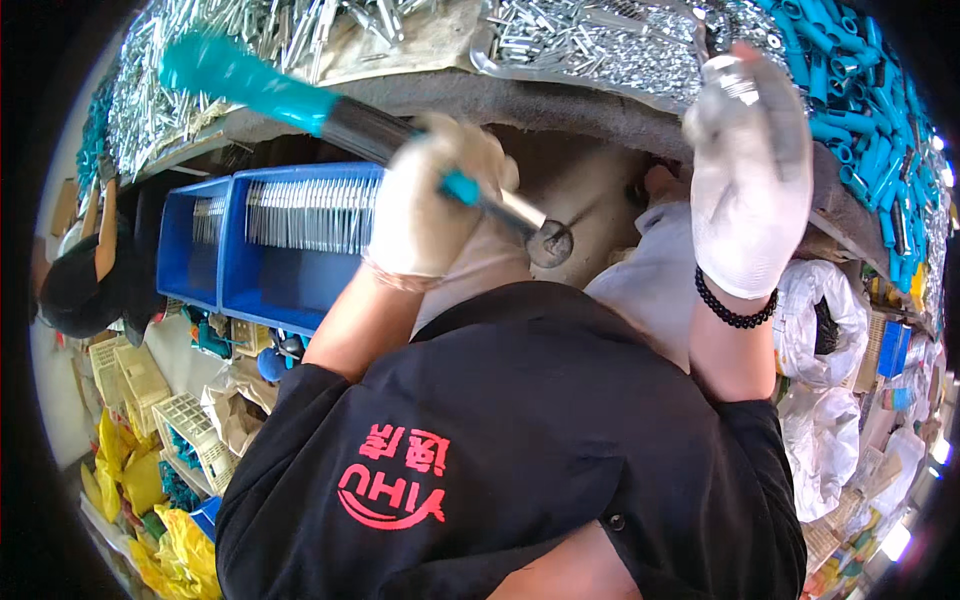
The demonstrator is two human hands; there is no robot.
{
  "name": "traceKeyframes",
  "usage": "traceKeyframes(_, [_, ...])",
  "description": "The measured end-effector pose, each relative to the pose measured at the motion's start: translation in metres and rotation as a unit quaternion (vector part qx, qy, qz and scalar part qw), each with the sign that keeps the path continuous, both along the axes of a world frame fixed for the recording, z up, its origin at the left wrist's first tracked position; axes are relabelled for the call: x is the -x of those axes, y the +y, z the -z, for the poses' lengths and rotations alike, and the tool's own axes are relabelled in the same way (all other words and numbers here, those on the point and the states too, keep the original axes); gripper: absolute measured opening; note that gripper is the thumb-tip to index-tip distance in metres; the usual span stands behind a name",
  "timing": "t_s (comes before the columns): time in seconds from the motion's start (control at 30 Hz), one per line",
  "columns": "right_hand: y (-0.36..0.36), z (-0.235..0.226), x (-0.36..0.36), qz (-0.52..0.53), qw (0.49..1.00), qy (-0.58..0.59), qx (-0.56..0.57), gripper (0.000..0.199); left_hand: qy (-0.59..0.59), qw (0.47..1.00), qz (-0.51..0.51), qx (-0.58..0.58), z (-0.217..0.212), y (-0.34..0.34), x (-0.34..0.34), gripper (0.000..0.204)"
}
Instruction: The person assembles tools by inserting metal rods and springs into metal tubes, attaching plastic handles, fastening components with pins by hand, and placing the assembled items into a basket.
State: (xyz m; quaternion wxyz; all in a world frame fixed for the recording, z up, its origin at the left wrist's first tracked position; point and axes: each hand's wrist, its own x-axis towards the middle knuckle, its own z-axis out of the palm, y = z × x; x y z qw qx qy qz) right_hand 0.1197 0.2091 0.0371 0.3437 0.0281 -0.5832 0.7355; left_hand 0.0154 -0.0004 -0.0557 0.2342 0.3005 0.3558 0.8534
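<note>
One tool (365, 128) gripped mid-length, L hand (430, 195) closed round it. R hand (750, 190) blurred, metal bit (738, 82) at fingertips; can't tell if gripped. For ctrl, prob. best: firm L fist, round end (550, 243) off legs, teal end clear of parts (295, 40). L forearm slants up-right; R forearm near vert., hand raised by bench edge (600, 120).

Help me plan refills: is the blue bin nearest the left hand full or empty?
Partly filled: slim silvery pieces line one side of the blue bin, and bare blue shows beside them.
</note>
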Motion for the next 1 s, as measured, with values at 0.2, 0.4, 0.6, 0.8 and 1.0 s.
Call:
traceKeyframes(0.2, [-0.023,0.059,-0.021,0.015,0.959,-0.138,-0.247,0.033,-0.356,0.933,0.046,0.013,-0.015,-0.017,-0.006,0.054])
traceKeyframes(0.4, [-0.024,0.07,-0.021,0.012,0.957,-0.102,-0.271,0.031,-0.317,0.943,0.067,0.072,0.003,-0.028,-0.021,0.057])
traceKeyframes(0.6, [-0.019,0.078,-0.027,0.019,0.929,-0.101,-0.355,0.024,-0.226,0.962,0.028,0.152,0.0,-0.023,-0.029,0.063])
traceKeyframes(0.8, [-0.013,0.076,-0.04,-0.098,0.917,-0.314,-0.225,0.032,-0.183,0.966,0.035,0.177,0.006,-0.025,-0.029,0.063])
traceKeyframes(1.0, [-0.011,0.09,-0.04,-0.079,0.881,-0.393,-0.253,0.034,-0.232,0.96,0.067,0.139,0.022,-0.022,-0.035,0.051])
